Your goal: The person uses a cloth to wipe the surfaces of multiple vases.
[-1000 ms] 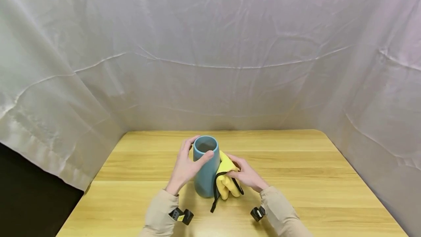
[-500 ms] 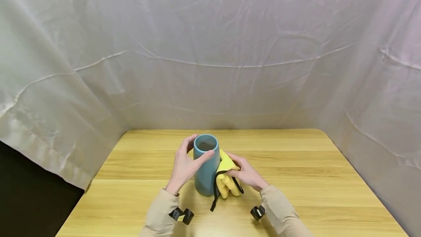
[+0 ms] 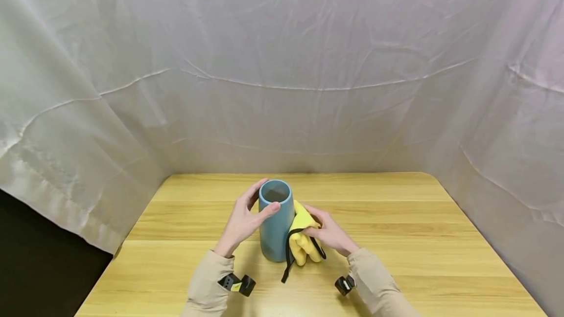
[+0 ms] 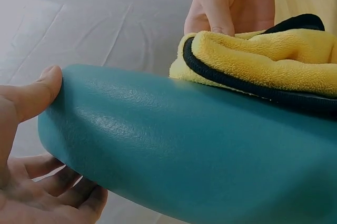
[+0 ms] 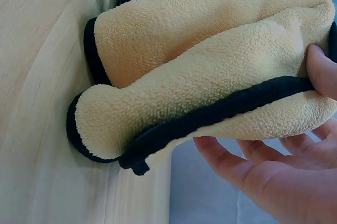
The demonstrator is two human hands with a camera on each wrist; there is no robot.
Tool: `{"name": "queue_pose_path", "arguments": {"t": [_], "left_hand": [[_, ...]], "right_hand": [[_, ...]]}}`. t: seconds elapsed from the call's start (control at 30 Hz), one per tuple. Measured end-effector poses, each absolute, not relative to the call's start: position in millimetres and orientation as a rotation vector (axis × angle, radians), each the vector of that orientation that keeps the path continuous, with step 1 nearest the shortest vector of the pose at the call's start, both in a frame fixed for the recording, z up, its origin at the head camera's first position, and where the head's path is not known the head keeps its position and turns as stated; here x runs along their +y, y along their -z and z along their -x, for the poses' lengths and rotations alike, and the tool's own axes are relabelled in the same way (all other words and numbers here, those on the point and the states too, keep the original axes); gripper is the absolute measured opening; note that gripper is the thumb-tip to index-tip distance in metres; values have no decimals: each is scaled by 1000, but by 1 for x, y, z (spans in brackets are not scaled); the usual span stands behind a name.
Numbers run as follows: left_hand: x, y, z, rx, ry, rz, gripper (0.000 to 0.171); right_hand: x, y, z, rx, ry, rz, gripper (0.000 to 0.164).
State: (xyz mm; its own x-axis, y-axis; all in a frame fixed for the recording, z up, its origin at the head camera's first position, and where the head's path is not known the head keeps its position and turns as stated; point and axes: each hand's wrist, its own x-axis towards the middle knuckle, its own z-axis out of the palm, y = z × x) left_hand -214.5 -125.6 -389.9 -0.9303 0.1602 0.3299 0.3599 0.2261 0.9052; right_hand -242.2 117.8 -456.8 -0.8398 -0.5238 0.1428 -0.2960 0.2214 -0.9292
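2 hands at work, 1 vase + 1 cloth. Blue vase [image 3: 274, 236] stands upright on the wooden tabletop [image 3: 396, 224], betw. the hands. L hand [image 3: 243, 219] holds it nr the rim: thumb on the near side, other fingers spread a bit & curled round the far L side. R hand [image 3: 329, 233] pinches the yellow cloth [image 3: 303, 219], thumb in front, fingers behind; cloth is folded, dark-edged, pressed vs the vase's R side; can't tell if its lower end touches wood. 2 beige sleeves [image 3: 207, 278], 2 black wrist cams [image 3: 247, 285], pale fabric [image 3: 282, 38] behind
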Motion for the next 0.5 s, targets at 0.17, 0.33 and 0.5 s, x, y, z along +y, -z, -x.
{"name": "queue_pose_path", "arguments": {"t": [0.17,0.33,0.5], "left_hand": [[-126,391,215,-2315,1804,497,66],[-126,392,215,-2314,1811,484,66],[-126,392,215,-2309,1814,491,66]], "right_hand": [[117,457,241,2299,1676,769,67],[116,457,240,2313,1682,751,67],[116,454,240,2307,1693,748,65]]}}
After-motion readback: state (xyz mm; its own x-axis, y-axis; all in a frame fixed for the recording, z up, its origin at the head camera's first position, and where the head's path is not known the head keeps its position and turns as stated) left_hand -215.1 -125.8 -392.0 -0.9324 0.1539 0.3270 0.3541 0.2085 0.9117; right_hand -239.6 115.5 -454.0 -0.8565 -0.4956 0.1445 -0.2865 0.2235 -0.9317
